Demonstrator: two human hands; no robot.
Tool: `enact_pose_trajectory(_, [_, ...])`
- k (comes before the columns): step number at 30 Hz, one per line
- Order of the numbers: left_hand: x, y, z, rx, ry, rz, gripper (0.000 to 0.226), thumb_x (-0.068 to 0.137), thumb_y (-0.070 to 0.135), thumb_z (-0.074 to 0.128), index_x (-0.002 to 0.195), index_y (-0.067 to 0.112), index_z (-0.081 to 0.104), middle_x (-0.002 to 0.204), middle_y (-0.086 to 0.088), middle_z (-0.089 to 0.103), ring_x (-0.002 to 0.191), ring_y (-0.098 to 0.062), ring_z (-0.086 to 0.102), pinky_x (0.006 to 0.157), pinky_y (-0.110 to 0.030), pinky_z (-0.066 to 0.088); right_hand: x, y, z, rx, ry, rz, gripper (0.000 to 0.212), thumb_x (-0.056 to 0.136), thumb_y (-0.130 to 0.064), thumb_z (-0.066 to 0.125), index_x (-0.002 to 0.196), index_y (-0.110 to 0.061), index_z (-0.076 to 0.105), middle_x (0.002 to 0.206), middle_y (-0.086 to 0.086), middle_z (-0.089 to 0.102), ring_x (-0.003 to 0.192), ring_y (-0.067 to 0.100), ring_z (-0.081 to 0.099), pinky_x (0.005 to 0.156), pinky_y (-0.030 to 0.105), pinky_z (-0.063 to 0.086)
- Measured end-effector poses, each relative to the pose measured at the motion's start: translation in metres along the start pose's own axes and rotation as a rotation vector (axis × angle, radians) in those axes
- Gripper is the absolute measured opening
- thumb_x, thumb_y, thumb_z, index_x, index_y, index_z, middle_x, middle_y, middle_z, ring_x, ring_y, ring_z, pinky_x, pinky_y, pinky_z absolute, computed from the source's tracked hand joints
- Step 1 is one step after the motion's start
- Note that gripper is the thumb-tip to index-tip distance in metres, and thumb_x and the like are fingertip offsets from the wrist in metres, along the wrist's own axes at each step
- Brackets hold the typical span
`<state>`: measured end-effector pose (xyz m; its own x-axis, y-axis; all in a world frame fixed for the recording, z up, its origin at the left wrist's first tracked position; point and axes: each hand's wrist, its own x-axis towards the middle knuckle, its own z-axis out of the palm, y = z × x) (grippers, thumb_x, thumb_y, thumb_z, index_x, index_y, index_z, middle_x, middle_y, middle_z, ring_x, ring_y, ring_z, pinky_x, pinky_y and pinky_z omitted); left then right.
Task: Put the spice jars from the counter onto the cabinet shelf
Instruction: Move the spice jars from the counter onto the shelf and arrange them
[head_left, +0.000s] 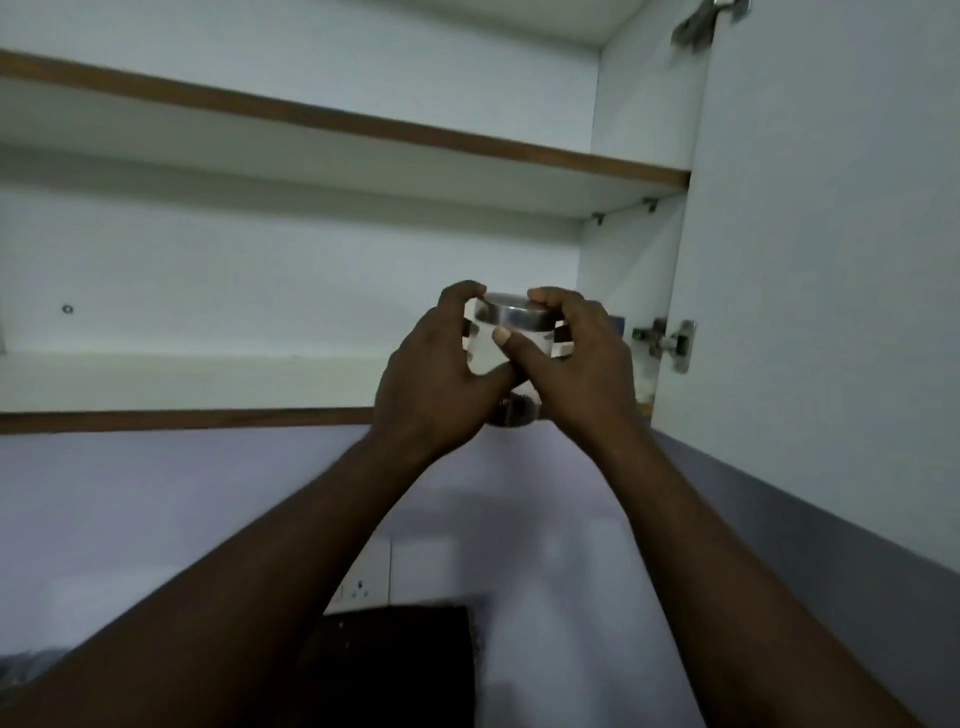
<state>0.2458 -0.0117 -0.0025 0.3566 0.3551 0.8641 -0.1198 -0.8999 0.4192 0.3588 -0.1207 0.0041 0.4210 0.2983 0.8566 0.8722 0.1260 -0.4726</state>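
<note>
A clear spice jar (485, 353) with a shiny metal lid is raised in front of the open cabinet's lower shelf (182, 382), near the shelf's right end. My left hand (436, 384) wraps its left side and my right hand (576, 358) wraps its right side, fingers curled over the lid. The jar's dark bottom shows below my palms, level with the shelf's brown front edge. I cannot tell whether the jar touches the shelf. Most of the jar's body is hidden by my fingers.
An upper shelf (363, 156) spans the cabinet above. The white cabinet door (831, 260) stands open at the right, with hinges (670, 343) on its inner side. Below are a lilac wall with a socket (363, 587) and a dark board (395, 665).
</note>
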Motion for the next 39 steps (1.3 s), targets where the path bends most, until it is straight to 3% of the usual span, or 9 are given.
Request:
enact_pose_trajectory(8, [0.069,-0.044,0.069,0.19,-0.148,-0.134,0.077,0.075,0.052,0.075,0.138,0.03,0.037,0.116,0.0,0.067,0.094,-0.023,0.065,0.069,-0.03,0.041,0.078,0.056,0.011,-0.253,-0.186,0.087,0.043,0.081,-0.049,0.078,0.107,-0.026,0.052,0.091,-0.019,0.061,0.08,0.004,0.06,0.061,0.023,0.041])
enact_pose_trajectory(14, [0.081,-0.07,0.106,0.171,-0.255,-0.203,0.109,0.074,0.045,0.082,0.158,0.028,0.016,0.132,-0.008,0.062,0.116,-0.028,0.062,0.084,-0.032,0.044,0.092,0.094,0.024,-0.423,-0.199,0.07,0.054,0.086,-0.05,0.075,0.128,-0.02,0.058,0.125,0.007,0.054,0.106,0.023,0.061,0.082,0.031,0.047])
enact_pose_trajectory(18, [0.081,-0.075,0.114,0.22,-0.331,-0.182,0.128,0.074,0.034,0.085,0.161,0.026,-0.009,0.123,-0.013,0.067,0.102,-0.029,0.066,0.081,-0.033,0.049,0.088,0.099,0.029,-0.549,-0.146,0.078,0.067,0.089,-0.048,0.074,0.144,-0.019,0.049,0.137,0.011,0.047,0.116,0.03,0.059,0.089,0.039,0.054])
enact_pose_trajectory(22, [0.075,-0.072,0.108,0.218,-0.339,-0.165,0.121,0.081,0.024,0.078,0.16,0.022,-0.014,0.113,-0.012,0.071,0.092,-0.025,0.067,0.079,-0.034,0.052,0.068,0.095,0.032,-0.554,-0.102,0.083,0.075,0.088,-0.04,0.077,0.148,-0.019,0.037,0.143,0.011,0.043,0.118,0.03,0.058,0.091,0.04,0.056])
enact_pose_trajectory(25, [0.062,-0.06,0.095,0.187,-0.242,-0.172,0.112,0.08,0.029,0.077,0.161,0.025,0.0,0.124,-0.012,0.065,0.107,-0.027,0.065,0.082,-0.032,0.049,0.046,0.084,0.034,-0.46,-0.009,0.05,0.065,0.088,-0.037,0.075,0.141,-0.017,0.043,0.14,0.008,0.045,0.115,0.029,0.06,0.088,0.045,0.058])
enact_pose_trajectory(30, [0.002,-0.053,0.047,0.156,0.026,-0.083,0.062,0.08,0.016,0.072,0.136,0.028,0.048,0.108,0.007,0.062,0.093,-0.015,0.061,0.08,-0.038,0.055,-0.013,0.052,0.048,-0.224,0.079,-0.178,0.033,0.089,-0.03,0.071,0.118,-0.021,0.06,0.109,-0.008,0.062,0.081,0.007,0.065,0.069,0.033,0.055])
enact_pose_trajectory(33, [-0.056,-0.067,0.004,0.174,0.036,-0.032,0.038,0.085,0.01,0.068,0.119,0.022,0.059,0.101,0.006,0.064,0.093,-0.012,0.062,0.082,-0.036,0.054,-0.069,0.037,0.068,-0.102,-0.082,-0.139,0.019,0.091,-0.033,0.069,0.107,-0.028,0.061,0.09,-0.015,0.065,0.066,0.005,0.063,0.063,0.03,0.053])
enact_pose_trajectory(36, [-0.128,-0.092,-0.035,0.314,-0.062,-0.034,0.028,0.088,0.01,0.066,0.114,0.019,0.065,0.103,0.005,0.066,0.096,-0.013,0.061,0.085,-0.03,0.051,-0.134,0.032,0.095,-0.017,-0.278,-0.011,0.018,0.09,-0.03,0.07,0.106,-0.029,0.063,0.09,-0.016,0.067,0.067,0.005,0.064,0.066,0.034,0.057])
enact_pose_trajectory(39, [-0.21,-0.115,-0.072,0.298,-0.249,-0.211,0.022,0.086,0.016,0.067,0.108,0.018,0.069,0.099,0.002,0.069,0.091,-0.017,0.065,0.081,-0.034,0.054,-0.206,0.029,0.123,-0.005,-0.532,0.098,0.023,0.085,-0.032,0.07,0.107,-0.033,0.063,0.093,-0.016,0.067,0.075,0.005,0.065,0.072,0.037,0.058])
